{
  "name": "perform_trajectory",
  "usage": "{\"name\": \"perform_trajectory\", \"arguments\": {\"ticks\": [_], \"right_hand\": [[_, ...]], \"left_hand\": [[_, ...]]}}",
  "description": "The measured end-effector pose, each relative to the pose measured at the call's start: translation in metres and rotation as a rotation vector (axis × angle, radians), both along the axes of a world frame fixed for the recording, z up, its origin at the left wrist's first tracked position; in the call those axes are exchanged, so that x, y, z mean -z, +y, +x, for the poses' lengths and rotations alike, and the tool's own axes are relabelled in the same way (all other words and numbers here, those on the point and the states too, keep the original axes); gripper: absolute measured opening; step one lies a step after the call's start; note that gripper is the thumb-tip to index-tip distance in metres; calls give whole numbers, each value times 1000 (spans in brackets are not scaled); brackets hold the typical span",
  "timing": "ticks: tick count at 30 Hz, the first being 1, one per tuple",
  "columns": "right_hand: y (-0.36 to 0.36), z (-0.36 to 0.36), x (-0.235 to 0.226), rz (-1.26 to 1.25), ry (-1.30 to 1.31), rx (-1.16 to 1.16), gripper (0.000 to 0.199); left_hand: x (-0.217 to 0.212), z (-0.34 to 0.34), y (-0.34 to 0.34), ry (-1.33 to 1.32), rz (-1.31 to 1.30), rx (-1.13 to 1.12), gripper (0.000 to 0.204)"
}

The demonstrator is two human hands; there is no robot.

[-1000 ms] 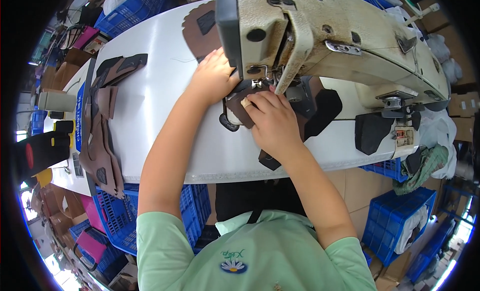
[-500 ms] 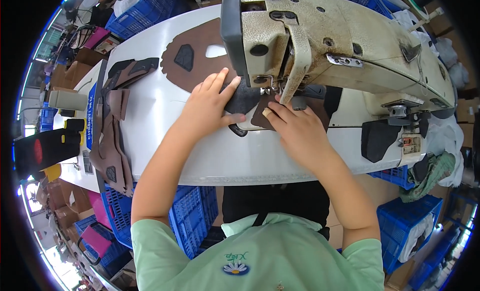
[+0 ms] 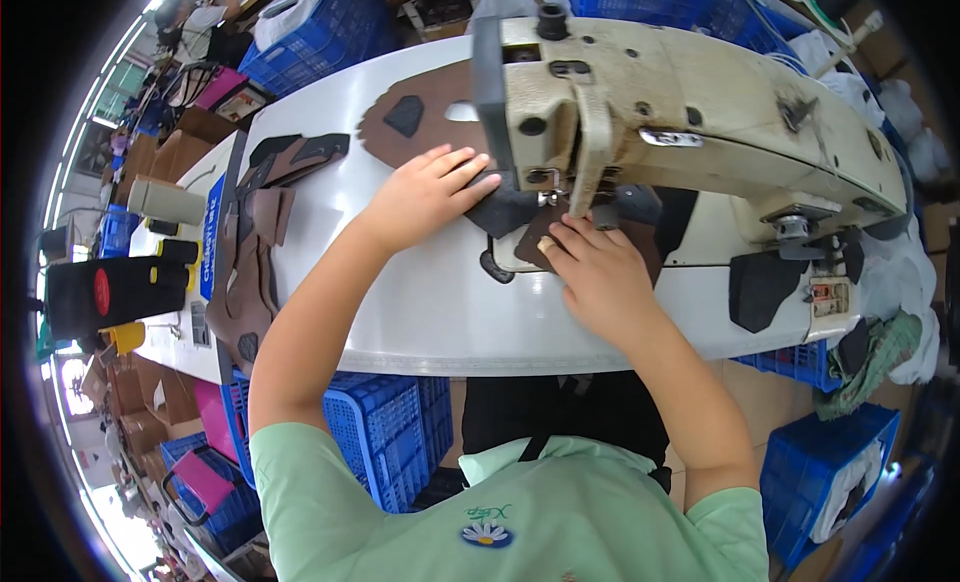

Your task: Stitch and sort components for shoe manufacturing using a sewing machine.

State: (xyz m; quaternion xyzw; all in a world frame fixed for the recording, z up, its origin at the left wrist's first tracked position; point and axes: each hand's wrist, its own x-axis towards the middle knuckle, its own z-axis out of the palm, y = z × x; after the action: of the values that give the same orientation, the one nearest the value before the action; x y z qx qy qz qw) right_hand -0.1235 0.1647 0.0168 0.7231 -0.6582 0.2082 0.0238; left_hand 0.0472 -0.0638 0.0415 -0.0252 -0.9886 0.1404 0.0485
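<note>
You're pressing your left hand (image 3: 425, 197) flat, fingers spread, on the dark leather piece (image 3: 505, 210) at the sewing machine's (image 3: 680, 132) 9 o'clock; your right hand (image 3: 595, 272) is lying open on it too, at 6 o'clock, gripping nothing.

Your left hand (image 3: 425, 197) has slid away from your right hand (image 3: 595, 277), toward the table's (image 3: 400, 312) far edge. Its fingers now lie spread flat on the dark grey piece (image 3: 500, 210), just beside the sewing machine (image 3: 680, 112) head. A second ago both hands were bunched together over the brown piece (image 3: 545, 244) at the needle. Your right hand has drawn back slightly toward the near edge.
</note>
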Motion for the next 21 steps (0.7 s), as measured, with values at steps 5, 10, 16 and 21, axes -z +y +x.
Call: {"name": "perform_trajectory", "arguments": {"ticks": [5, 10, 16, 21], "right_hand": [[2, -5, -2, 12, -38, 9, 34], [6, -25, 3, 21, -40, -29, 29], [5, -36, 5, 13, -64, -73, 27], [3, -39, 7, -50, -6, -78, 25]], "left_hand": [[-31, -15, 32, -105, -32, -93, 40], [-24, -15, 66, -114, -234, -177, 40], [-6, 1, 77, -109, -237, -203, 47], [3, 8, 87, -84, -157, -232, 48]]}}
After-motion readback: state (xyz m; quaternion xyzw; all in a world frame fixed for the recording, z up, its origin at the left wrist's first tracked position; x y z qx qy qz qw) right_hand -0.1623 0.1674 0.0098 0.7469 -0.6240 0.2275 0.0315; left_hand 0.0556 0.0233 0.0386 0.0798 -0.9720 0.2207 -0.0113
